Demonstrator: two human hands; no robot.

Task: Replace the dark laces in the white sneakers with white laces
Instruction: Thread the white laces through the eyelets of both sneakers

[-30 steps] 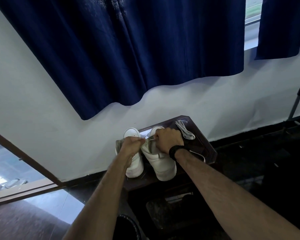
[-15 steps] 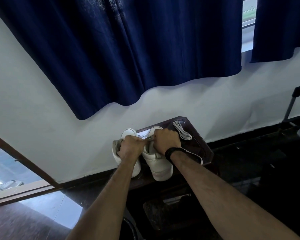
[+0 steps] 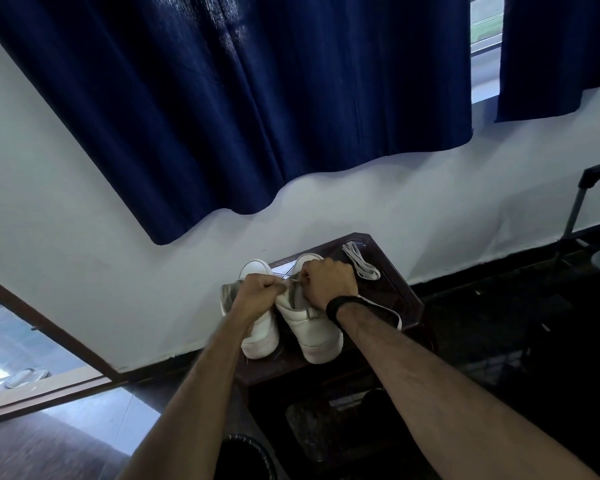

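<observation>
Two white sneakers stand side by side on a small dark wooden table (image 3: 400, 289), toes toward the wall. My left hand (image 3: 258, 291) is fisted over the left sneaker (image 3: 260, 336) and pinches a thin lace at the throat of the right sneaker (image 3: 314, 332). My right hand (image 3: 329, 280), a black band on its wrist, curls over the right sneaker's tongue and grips the same lace from the other side. A loose white lace (image 3: 361, 261) lies folded at the table's back right. Another white lace (image 3: 383, 308) runs along the table under my right wrist.
The table stands against a white wall under a dark blue curtain (image 3: 243, 109). A dark round bin (image 3: 246, 455) sits on the floor below my left forearm. A black metal stand (image 3: 582, 199) rises at the right. A doorway with a wooden frame (image 3: 45, 323) opens at the left.
The view has shifted a little, so shoes and hands sit slightly lower left in frame. Both hands stay closed on the lace at the right sneaker's throat.
</observation>
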